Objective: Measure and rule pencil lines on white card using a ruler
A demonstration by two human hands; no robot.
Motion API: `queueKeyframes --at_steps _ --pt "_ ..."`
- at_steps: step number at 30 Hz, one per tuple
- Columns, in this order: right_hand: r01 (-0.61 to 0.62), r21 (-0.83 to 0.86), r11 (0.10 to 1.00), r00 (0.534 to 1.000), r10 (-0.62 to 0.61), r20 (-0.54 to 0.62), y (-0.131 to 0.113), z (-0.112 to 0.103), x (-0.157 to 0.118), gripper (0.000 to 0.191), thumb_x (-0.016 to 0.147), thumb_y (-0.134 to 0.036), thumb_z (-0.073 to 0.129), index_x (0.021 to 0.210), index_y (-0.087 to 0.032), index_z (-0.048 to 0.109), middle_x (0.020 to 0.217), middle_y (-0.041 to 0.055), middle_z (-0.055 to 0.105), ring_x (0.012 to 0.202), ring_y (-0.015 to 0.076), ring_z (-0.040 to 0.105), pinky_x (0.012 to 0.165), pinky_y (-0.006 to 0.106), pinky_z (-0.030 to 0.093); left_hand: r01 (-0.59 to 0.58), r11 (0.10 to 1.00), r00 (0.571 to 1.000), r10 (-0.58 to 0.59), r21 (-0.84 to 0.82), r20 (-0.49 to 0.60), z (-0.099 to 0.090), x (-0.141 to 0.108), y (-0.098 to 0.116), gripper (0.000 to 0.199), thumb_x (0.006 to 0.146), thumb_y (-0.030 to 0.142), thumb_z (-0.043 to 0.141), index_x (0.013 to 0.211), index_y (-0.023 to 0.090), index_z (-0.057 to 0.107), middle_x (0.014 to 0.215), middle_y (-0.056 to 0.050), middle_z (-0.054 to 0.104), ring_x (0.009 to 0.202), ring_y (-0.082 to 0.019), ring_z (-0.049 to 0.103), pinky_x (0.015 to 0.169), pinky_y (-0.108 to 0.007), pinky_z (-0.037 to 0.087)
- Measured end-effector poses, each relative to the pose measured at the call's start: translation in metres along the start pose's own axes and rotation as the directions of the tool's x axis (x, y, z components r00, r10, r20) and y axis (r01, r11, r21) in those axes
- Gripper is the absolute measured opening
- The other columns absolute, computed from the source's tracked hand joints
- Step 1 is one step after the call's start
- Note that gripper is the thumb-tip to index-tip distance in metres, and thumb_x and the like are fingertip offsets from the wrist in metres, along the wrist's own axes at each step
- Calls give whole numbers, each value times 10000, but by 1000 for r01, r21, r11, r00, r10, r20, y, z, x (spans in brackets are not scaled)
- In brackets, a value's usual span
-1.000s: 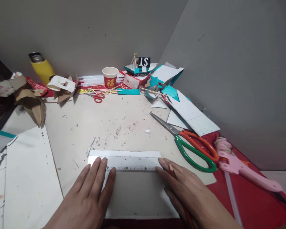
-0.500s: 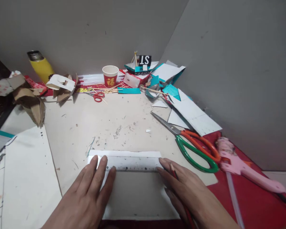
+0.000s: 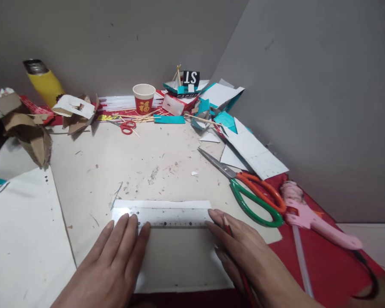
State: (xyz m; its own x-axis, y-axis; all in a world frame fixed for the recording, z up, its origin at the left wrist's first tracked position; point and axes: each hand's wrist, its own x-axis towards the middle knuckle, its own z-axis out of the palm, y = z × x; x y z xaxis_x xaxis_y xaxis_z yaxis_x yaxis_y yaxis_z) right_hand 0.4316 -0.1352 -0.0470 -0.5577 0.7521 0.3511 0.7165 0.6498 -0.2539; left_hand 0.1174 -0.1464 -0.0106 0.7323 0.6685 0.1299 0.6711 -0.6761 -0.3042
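Note:
A ruler [image 3: 175,217] lies crosswise on a pale card [image 3: 176,261] close in front of me, and a white strip of the card shows beyond its far edge. My left hand [image 3: 111,261] rests flat on the left part of the ruler, its fingers stretched out. At the other end, my right hand [image 3: 248,244] touches the ruler with its thumb and fingertips. A red pencil [image 3: 228,227] is tucked in that hand, its tip showing above the fingers and its shaft running down under the palm.
Large scissors [image 3: 234,173] with orange and green handles lie right, beside a pink glue gun [image 3: 324,222]. Card offcuts [image 3: 259,154] line the right wall. At the back stand a paper cup [image 3: 144,99], a yellow bottle [image 3: 46,87] and small red scissors [image 3: 127,127]. A white sheet [image 3: 28,231] lies left.
The view has shifted a little, so everything sits slightly further left. My left fingers have slid back toward me a bit, showing more of the ruler's left end. The right hand keeps the pencil.

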Motion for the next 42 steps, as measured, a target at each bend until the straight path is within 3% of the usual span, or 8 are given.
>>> queueKeyframes --at_steps 6,11,17,21,30,36,42 --pt "-4 19 1000 1000 4 18 3 3 -3 602 894 -50 480 1478 -143 367 1469 172 454 1378 299 406 1055 488 467 25 999 999 -26 -43 -27 8 -5 3 904 850 719 413 1458 51 373 1429 -231 501 1352 -378 402 1087 -459 265" --pt "-30 25 999 999 30 19 0 -1 -1 591 898 -41 475 1467 -160 370 1452 165 477 1382 286 402 1068 496 450 157 963 982 -175 -217 -65 22 -7 12 985 816 766 419 1540 144 175 1472 -182 471 1450 -308 252 1164 -419 153" --pt "-31 76 997 999 32 -6 -4 -5 3 565 888 -27 477 1437 -135 401 1425 173 504 1371 278 418 1075 481 445 175 933 971 -217 -314 -104 36 -11 17 989 786 730 519 1540 185 185 1587 -180 265 1462 -326 218 1185 -428 99" --pt "-38 117 992 999 40 -11 -3 -6 4 544 882 -36 497 1413 -130 428 1402 176 526 1353 277 441 1069 462 456 152 933 975 -196 -328 -105 39 -13 17 1041 739 740 571 1534 174 210 1596 -183 238 1456 -349 224 1189 -433 87" --pt "-25 103 994 999 27 -21 -5 -11 9 591 868 -19 498 1433 -163 395 1386 166 552 1338 272 468 1045 461 483 197 921 966 -240 -335 -92 34 -10 18 987 773 736 522 1539 214 184 1571 -149 321 1445 -322 270 1186 -431 123" --pt "-43 120 992 998 47 -30 -6 -13 9 579 877 -27 501 1425 -185 406 1372 155 569 1319 272 496 1031 459 495 157 949 982 -180 -272 -63 34 -11 16 1003 770 679 569 1537 164 179 1578 -194 281 1462 -346 210 1182 -458 111" --pt "-23 147 989 999 30 -45 -5 -13 8 555 869 -32 519 1403 -156 429 1331 154 596 1294 246 523 1054 406 479 223 918 963 -259 -327 -70 33 -8 19 1003 772 775 490 1545 239 141 1580 -148 301 1464 -297 225 1188 -430 108"
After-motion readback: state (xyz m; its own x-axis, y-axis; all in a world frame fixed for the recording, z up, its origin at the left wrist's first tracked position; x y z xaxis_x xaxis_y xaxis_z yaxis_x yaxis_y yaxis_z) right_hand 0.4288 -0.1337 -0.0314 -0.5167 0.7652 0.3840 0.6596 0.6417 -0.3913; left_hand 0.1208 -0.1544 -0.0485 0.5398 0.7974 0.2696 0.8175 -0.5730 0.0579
